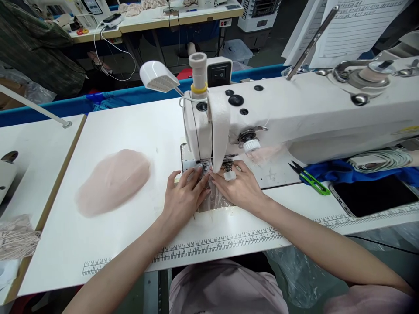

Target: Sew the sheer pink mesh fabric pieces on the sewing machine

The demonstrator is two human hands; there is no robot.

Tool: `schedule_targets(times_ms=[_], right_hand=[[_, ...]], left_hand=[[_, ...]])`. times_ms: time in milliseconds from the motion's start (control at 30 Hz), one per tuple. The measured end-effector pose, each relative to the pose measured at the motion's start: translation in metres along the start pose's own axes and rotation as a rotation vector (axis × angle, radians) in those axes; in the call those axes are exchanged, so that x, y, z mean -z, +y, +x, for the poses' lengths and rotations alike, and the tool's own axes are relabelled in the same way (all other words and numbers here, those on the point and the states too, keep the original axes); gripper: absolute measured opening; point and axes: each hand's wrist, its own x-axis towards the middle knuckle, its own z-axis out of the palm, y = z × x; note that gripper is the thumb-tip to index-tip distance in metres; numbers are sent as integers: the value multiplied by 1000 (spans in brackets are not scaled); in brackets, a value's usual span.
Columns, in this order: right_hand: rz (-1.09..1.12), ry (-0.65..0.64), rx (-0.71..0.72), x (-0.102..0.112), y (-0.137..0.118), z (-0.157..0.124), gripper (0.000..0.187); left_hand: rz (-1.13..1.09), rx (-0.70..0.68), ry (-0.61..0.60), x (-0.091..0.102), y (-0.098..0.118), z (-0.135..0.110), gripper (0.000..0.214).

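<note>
At the needle of a white sewing machine point(214, 126), both hands rest on the bed, one on each side of the presser foot point(205, 165). My left hand point(183, 194) has its thumb and index finger drawn close together on thin, see-through fabric point(214, 198) in front of the needle. Its other fingers spread on the bed. My right hand point(240, 185) lies flat with fingers stretched toward the needle, partly behind a thread tension spring and white knob. What its fingertips touch is hidden. A sheer pink fabric piece point(114, 183) lies flat to the left.
Green-handled thread snips point(310, 179), a phone point(375, 195) and blue cloth point(334, 172) lie on the right. A printed ruler point(225, 242) runs along the front edge. Bundled pale fabric point(18, 237) sits far left. Beyond the blue trough point(131, 91) stands another worktable point(183, 16).
</note>
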Motion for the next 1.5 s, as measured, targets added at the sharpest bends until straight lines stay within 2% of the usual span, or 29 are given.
schedule_targets(times_ms=[133,233,300,367,433,500,567,633,733,767,833,933,1000,1067,1133,1267,1500], right_hand=[[19,43,11,1,1,0,27],[160,21,-24,14,7,0,24],[348,-97,-33,26,14,0,16],[550,-316,14,38,20,-1,13],[644,-472,50,46,23,-2,8],[664,-515,47,50,24,-2,6],[687,-496,11,50,23,-2,13],[726,-460,-45,50,21,-2,14],[746,-422,-90,48,19,-2,7],[731,-418,-81,47,18,-3,2],[668,-400,-43,44,16,-4,6],[522,-263,-46,37,12,-6,12],[444,-114,-87,32,10,-7,17],[403,16,-114,28,9,-7,23],[385,86,-144,25,8,-5,29],[412,132,-209,23,8,1,39],[485,127,-246,21,7,2,35]], left_hand=[[-41,8,-11,0,0,0,35],[-129,8,-1,14,0,0,30],[-249,4,-81,33,0,-2,21],[-376,-44,-297,52,3,-5,24],[-366,-79,-463,64,9,-9,34],[-249,-106,-493,63,17,-13,23],[-129,-115,-440,52,23,-16,11],[-96,-85,-368,37,24,-16,16],[-264,30,-342,24,18,-10,28],[-346,79,-351,24,15,-8,30],[-492,168,-367,28,10,-2,31],[-604,240,-370,37,3,8,28],[-592,251,-373,41,-3,17,29],[-538,221,-421,42,-10,25,42],[-484,158,-490,40,-17,32,44],[-470,132,-510,33,-28,39,26],[-664,178,-517,33,-32,39,38]])
